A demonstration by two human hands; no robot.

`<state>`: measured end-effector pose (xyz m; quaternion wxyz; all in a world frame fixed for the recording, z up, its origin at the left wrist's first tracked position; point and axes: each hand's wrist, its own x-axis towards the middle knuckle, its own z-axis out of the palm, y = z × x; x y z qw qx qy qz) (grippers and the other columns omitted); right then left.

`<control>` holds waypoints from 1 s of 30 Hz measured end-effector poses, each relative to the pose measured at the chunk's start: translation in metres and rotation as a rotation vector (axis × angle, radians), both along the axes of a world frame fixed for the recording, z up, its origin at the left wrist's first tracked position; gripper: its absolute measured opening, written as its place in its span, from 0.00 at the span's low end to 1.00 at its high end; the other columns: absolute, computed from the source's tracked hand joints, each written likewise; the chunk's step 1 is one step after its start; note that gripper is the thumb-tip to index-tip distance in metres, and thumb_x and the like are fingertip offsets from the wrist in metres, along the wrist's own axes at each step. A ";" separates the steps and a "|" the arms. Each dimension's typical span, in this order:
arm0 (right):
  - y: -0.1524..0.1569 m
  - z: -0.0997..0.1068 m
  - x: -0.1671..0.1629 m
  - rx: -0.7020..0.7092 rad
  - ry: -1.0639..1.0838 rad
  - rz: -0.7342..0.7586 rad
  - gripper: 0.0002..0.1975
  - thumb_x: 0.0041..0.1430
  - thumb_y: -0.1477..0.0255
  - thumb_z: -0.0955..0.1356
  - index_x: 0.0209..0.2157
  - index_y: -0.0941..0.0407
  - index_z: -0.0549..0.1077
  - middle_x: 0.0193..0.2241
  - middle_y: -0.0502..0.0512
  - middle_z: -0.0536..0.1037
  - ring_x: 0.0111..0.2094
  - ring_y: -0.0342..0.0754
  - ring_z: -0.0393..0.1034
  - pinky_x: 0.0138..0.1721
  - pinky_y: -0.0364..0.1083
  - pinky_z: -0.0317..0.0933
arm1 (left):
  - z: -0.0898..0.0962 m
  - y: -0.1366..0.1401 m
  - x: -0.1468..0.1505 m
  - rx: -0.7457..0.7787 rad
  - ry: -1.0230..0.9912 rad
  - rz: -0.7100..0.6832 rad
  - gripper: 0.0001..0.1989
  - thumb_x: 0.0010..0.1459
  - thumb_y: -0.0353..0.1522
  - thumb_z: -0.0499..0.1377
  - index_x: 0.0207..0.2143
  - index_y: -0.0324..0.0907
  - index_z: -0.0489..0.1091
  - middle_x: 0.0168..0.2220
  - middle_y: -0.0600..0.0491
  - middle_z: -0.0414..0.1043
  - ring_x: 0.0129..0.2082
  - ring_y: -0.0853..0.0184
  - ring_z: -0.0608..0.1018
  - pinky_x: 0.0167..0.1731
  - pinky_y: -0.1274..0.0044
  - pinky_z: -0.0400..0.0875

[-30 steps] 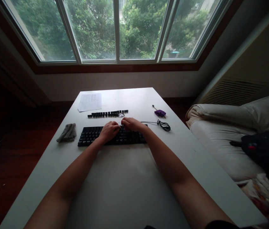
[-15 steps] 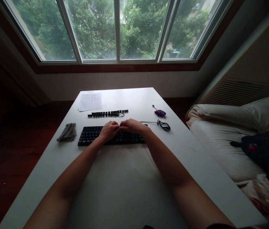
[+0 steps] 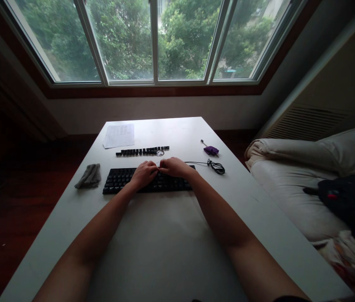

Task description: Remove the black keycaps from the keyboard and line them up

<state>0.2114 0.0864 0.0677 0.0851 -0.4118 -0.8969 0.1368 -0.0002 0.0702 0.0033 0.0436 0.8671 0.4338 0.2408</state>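
A black keyboard (image 3: 119,180) lies on the white table, with both of my hands over its middle. My left hand (image 3: 145,173) is closed, its fingertips pressed together at the back rows of keys. Beside it, almost touching, my right hand (image 3: 173,167) is closed too, fingers pinched. Whatever the fingertips hold is too small and too covered to name. Behind the keyboard loose black keycaps (image 3: 139,151) stand in a row, and a round, pale ring-like object (image 3: 160,153) lies at the right part of that row.
On the white table (image 3: 164,235), a grey cloth (image 3: 89,176) lies left of the keyboard and a paper sheet (image 3: 119,135) at the far left. A coiled black cable (image 3: 216,167) and a purple pouch (image 3: 211,150) lie to the right. A pale sofa (image 3: 281,184) stands beyond the right edge.
Both hands stay at the same spot over the keyboard, with only slight finger movement. The whole view has shifted a few pixels.
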 end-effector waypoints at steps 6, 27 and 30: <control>0.005 -0.004 0.000 -0.031 0.101 -0.059 0.10 0.60 0.66 0.68 0.39 0.54 0.79 0.33 0.55 0.81 0.34 0.49 0.72 0.35 0.43 0.56 | 0.000 0.000 0.001 -0.002 0.010 0.008 0.11 0.63 0.34 0.55 0.41 0.47 0.77 0.43 0.50 0.74 0.44 0.60 0.72 0.47 0.67 0.69; 0.035 -0.033 0.015 -0.452 0.605 -0.063 0.08 0.55 0.73 0.61 0.34 0.57 0.71 0.24 0.49 0.75 0.25 0.43 0.67 0.29 0.40 0.58 | -0.001 -0.002 0.003 0.031 0.045 0.031 0.11 0.64 0.35 0.55 0.41 0.47 0.77 0.43 0.50 0.74 0.43 0.60 0.72 0.47 0.67 0.68; 0.037 -0.032 0.019 -0.397 0.627 -0.102 0.07 0.54 0.73 0.62 0.32 0.56 0.70 0.24 0.48 0.75 0.26 0.43 0.67 0.29 0.40 0.59 | 0.000 -0.002 0.003 0.022 0.034 0.027 0.10 0.64 0.36 0.55 0.41 0.47 0.77 0.43 0.50 0.74 0.43 0.60 0.73 0.47 0.67 0.68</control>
